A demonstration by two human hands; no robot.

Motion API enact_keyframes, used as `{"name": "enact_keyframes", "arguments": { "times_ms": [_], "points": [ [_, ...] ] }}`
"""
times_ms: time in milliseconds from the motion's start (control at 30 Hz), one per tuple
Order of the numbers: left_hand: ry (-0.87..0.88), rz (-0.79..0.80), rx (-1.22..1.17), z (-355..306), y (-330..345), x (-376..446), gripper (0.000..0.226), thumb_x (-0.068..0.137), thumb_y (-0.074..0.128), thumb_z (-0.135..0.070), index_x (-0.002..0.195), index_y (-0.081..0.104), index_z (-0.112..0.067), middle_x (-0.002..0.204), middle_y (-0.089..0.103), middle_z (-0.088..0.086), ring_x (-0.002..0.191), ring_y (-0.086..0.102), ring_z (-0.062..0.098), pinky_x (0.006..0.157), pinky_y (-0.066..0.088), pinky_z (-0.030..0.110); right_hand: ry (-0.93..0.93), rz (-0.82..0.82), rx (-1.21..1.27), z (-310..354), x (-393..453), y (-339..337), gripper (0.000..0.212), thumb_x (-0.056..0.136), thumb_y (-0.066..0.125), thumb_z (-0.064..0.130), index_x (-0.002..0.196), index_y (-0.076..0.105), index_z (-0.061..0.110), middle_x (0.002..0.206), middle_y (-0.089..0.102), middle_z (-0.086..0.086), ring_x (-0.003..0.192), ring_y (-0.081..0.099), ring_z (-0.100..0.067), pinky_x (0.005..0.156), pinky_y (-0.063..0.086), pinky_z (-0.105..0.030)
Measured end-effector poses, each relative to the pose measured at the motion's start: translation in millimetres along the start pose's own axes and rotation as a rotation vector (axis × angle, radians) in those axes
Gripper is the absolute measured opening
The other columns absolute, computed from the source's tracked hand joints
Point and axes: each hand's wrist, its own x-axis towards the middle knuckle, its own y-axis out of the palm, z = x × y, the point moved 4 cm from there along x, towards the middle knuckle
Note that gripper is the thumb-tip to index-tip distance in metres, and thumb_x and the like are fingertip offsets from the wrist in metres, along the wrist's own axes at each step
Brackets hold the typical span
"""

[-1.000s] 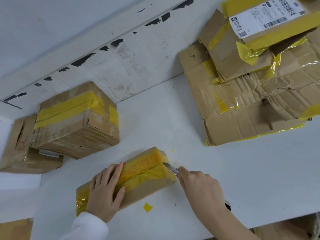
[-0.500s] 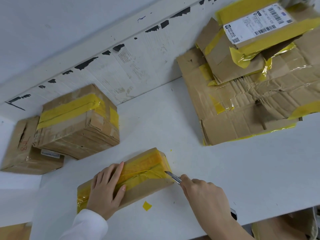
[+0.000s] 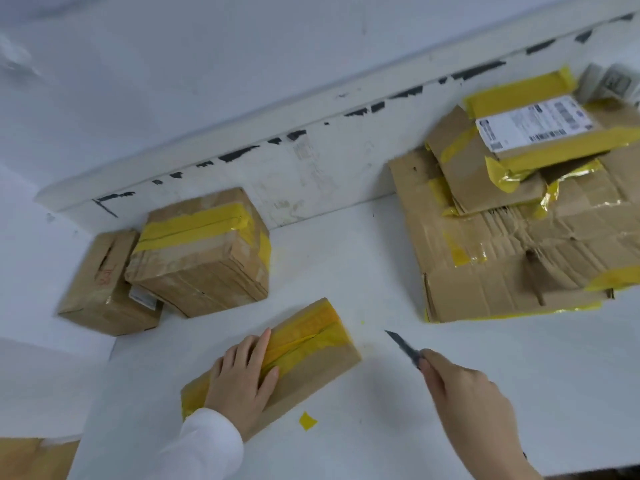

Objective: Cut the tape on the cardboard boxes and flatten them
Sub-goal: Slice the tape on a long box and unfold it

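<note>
1. Across nearly the whole view runs a white table point(image 3: 450, 393), matte and faintly scuffed; behind it a white raised ledge point(image 3: 311, 161) with chipped black marks along its upper edge meets a plain pale wall.
2. At the far right lies a pile of flattened boxes point(image 3: 502, 271), creased brown corrugated card with crinkled yellow tape; a smaller flattened box on top carries a white shipping label point(image 3: 535, 124) with barcodes, its print too blurred to read.
3. At the far left stands a sealed brown box point(image 3: 204, 258), blocky, banded with yellow tape over clear tape, its sides ridged; it touches a smaller box.
4. That smaller box point(image 3: 100, 292) leans against it on the left, with a slit in its top and red handwriting I cannot read, and a small white label at its corner.
5. Near the front edge lies a low oblong box point(image 3: 311, 355), brown card wrapped in glossy yellow tape with a seam along its top; the left hand point(image 3: 242, 379), in a white sleeve, presses flat on it with straight fingers.
6. Well apart to its right, the right hand point(image 3: 467, 403) grips a slim dark knife point(image 3: 403, 346); its blade points up-left, clear of the box.
7. Just in front of the oblong box lies a yellow tape scrap point(image 3: 307, 420), a small flat diamond.
</note>
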Motion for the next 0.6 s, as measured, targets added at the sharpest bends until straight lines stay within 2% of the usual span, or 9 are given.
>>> {"name": "enact_keyframes", "arguments": {
  "times_ms": [133, 267, 367, 433, 467, 500, 533, 567, 600],
  "points": [
    [-0.251, 0.077, -0.097, 1.2, 2.9, -5.3, 0.07, 0.095, 0.016, -0.058, 0.15, -0.001, -0.017, 0.147, 0.019, 0.0, 0.12, 0.043, 0.022, 0.094, 0.04, 0.032, -0.019, 0.105, 0.175, 10.5, 7.3, 2.4, 0.021, 0.1, 0.029, 0.037, 0.097, 0.049, 0.037, 0.082, 0.064, 0.016, 0.081, 0.058, -0.015, 0.069, 0.045, -0.027],
    [-0.409, 0.007, -0.287, 7.1, 0.6, -18.0, 0.056, 0.1, 0.024, -0.046, 0.139, 0.027, -0.006, 0.131, 0.03, 0.008, 0.103, 0.059, 0.028, 0.086, 0.044, 0.03, -0.061, 0.272, 0.541, 36.1, 13.6, 23.6, 0.019, 0.098, 0.043, 0.028, 0.082, 0.051, 0.03, 0.083, 0.069, 0.004, 0.041, 0.048, -0.005, 0.048, 0.042, -0.021],
    [-0.254, -0.164, -0.178, 4.1, -7.6, -31.2, 0.035, 0.093, 0.051, -0.043, 0.107, 0.054, -0.011, 0.108, 0.045, 0.004, 0.084, 0.063, 0.022, 0.065, 0.045, 0.025, -0.066, 0.4, 0.621, 50.1, 13.5, 44.7, 0.006, 0.094, 0.054, 0.027, 0.089, 0.052, 0.023, 0.069, 0.059, -0.005, 0.032, 0.043, -0.006, 0.038, 0.035, -0.016],
    [-0.075, -0.316, -0.083, 3.2, -15.8, -33.0, 0.047, 0.067, 0.081, -0.043, 0.096, 0.065, -0.01, 0.102, 0.059, 0.009, 0.079, 0.067, 0.023, 0.056, 0.05, 0.026, -0.09, 0.404, 0.6, 55.5, 17.0, 52.4, 0.005, 0.094, 0.053, 0.023, 0.095, 0.051, 0.018, 0.061, 0.05, 0.003, 0.032, 0.042, -0.005, 0.039, 0.035, -0.015],
    [0.021, -0.365, -0.041, 2.3, -21.2, -28.9, 0.061, 0.06, 0.083, -0.048, 0.105, 0.067, -0.01, 0.11, 0.063, 0.014, 0.089, 0.068, 0.028, 0.063, 0.055, 0.031, -0.096, 0.391, 0.585, 57.0, 20.1, 54.7, 0.006, 0.095, 0.051, 0.022, 0.097, 0.051, 0.017, 0.061, 0.05, 0.005, 0.033, 0.042, -0.006, 0.04, 0.035, -0.015],
    [0.12, -0.338, -0.022, 2.4, -22.8, -21.2, 0.075, 0.064, 0.077, -0.054, 0.122, 0.06, -0.01, 0.129, 0.056, 0.017, 0.111, 0.061, 0.031, 0.079, 0.054, 0.038, -0.101, 0.383, 0.566, 58.6, 22.7, 56.0, 0.006, 0.096, 0.05, 0.022, 0.099, 0.05, 0.017, 0.062, 0.051, 0.005, 0.035, 0.044, -0.007, 0.041, 0.036, -0.015],
    [0.205, -0.249, -0.008, 1.7, -23.5, -12.6, 0.085, 0.073, 0.066, -0.059, 0.14, 0.04, -0.013, 0.15, 0.032, 0.013, 0.134, 0.038, 0.031, 0.102, 0.041, 0.04, -0.104, 0.382, 0.553, 60.0, 24.3, 56.8, 0.006, 0.096, 0.048, 0.022, 0.1, 0.049, 0.018, 0.064, 0.053, 0.004, 0.037, 0.045, -0.008, 0.042, 0.036, -0.014],
    [0.286, -0.179, 0.012, 0.9, -22.4, -3.9, 0.088, 0.081, 0.054, -0.061, 0.148, 0.013, -0.02, 0.157, -0.001, 0.002, 0.145, 0.005, 0.026, 0.115, 0.017, 0.038, -0.102, 0.389, 0.553, 60.8, 25.4, 57.0, 0.005, 0.097, 0.046, 0.022, 0.101, 0.048, 0.018, 0.067, 0.055, 0.003, 0.037, 0.047, -0.008, 0.042, 0.036, -0.014],
    [0.325, -0.069, 0.036, 1.0, -17.7, 3.9, 0.086, 0.086, 0.044, -0.062, 0.144, -0.009, -0.027, 0.15, -0.024, -0.007, 0.141, -0.02, 0.019, 0.116, -0.004, 0.032, -0.097, 0.399, 0.564, 60.4, 26.0, 56.7, 0.005, 0.098, 0.045, 0.021, 0.1, 0.048, 0.018, 0.069, 0.057, 0.001, 0.037, 0.047, -0.008, 0.042, 0.036, -0.015]
  ]
}}
